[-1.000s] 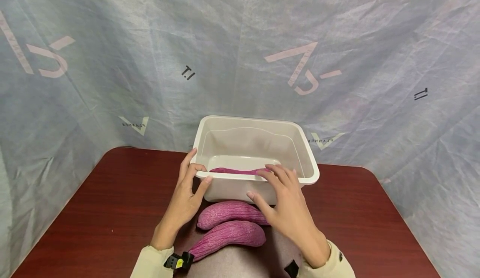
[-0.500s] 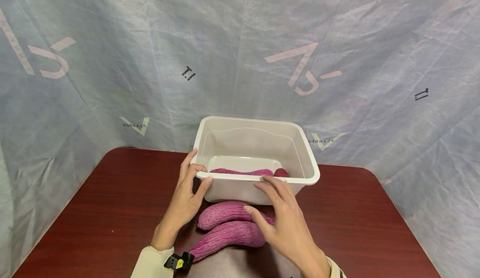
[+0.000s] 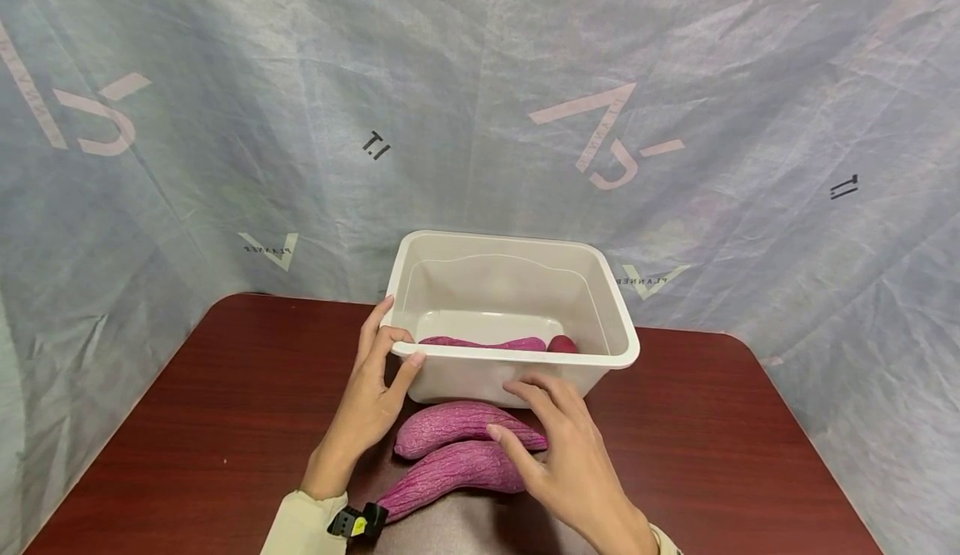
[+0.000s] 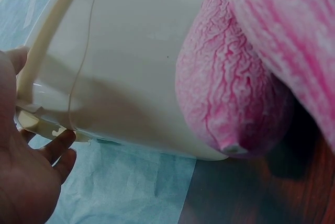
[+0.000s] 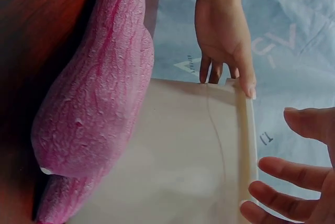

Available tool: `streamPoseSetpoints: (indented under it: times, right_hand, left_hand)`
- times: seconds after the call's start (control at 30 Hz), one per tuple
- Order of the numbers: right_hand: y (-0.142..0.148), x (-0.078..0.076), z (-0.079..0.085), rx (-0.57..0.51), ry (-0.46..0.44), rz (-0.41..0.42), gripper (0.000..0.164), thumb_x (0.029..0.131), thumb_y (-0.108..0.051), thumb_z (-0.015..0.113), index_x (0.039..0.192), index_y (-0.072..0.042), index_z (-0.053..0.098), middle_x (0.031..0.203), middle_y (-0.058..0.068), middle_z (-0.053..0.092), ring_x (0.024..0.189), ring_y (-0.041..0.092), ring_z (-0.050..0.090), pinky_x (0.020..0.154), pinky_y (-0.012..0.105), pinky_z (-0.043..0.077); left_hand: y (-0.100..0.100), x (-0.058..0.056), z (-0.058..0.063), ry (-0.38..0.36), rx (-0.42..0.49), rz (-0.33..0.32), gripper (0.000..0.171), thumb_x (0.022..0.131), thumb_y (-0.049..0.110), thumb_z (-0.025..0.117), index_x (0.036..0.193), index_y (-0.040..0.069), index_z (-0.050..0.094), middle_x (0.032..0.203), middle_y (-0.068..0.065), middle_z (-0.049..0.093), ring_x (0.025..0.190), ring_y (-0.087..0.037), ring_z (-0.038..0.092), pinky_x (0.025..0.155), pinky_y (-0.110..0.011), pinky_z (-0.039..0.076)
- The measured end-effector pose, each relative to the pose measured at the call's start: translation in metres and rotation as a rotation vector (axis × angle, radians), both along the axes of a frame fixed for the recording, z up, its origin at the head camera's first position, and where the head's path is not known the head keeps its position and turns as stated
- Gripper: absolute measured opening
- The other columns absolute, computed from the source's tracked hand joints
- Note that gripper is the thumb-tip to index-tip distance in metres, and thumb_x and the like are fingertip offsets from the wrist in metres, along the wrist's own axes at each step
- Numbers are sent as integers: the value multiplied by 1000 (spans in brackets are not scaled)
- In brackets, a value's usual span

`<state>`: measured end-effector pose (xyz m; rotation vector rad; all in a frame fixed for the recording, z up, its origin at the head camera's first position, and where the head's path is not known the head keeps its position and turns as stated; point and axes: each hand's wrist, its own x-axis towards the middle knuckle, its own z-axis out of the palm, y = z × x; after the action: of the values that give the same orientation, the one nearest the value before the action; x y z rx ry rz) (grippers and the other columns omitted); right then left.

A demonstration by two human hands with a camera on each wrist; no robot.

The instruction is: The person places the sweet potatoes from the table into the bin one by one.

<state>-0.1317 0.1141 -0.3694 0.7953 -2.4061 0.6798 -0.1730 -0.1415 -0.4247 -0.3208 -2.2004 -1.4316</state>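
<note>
My left hand (image 3: 367,392) grips the near left corner of a white plastic bin (image 3: 615,309), thumb on the front rim and fingers about the corner. In the right wrist view the same left hand (image 5: 222,30) pinches the rim. My right hand (image 3: 577,455) hovers in front of the bin, fingers spread and slightly bent, holding nothing. Beneath it lie two long, wrinkled purple-pink vegetables, eggplant-like in shape: a far one (image 3: 450,428) against the bin and a near one (image 3: 461,467) in front. The right hand partly covers the near one's right end.
Inside the bin, a purple-pink vegetable (image 3: 517,344) and a dark red rounded piece (image 3: 562,344) show above the front rim; the rim hides the rest. A red-brown wooden table (image 3: 247,397) bears everything. A grey-blue printed cloth (image 3: 480,122) hangs behind.
My right hand has come out of the bin, back over the front rim and down above the purple-pink vegetables, uncovering the dark red piece inside. The left hand stays on the rim.
</note>
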Motion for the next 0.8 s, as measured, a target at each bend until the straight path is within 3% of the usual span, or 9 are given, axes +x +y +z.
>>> streamPoseSetpoints:
  times: [0.47,0.8]
  right_hand:
    - [5,-3,-31,3,-101,-55,44,80,-37,84,119,-24,69,121,-6,64,116,9,58,93,34,51]
    - [5,-2,-46,5,-186,-43,48,80,-40,84,121,-20,69,127,-4,64,118,10,58,95,36,52]
  left_hand:
    - [3,-1,2,-15,-8,0,17,99,16,62,111,14,51,168,-3,17,150,-36,28,111,-65,30]
    - [1,-1,-1,-20,22,-2,15,99,14,61,111,13,52,169,-1,15,152,-34,24,111,-66,28]
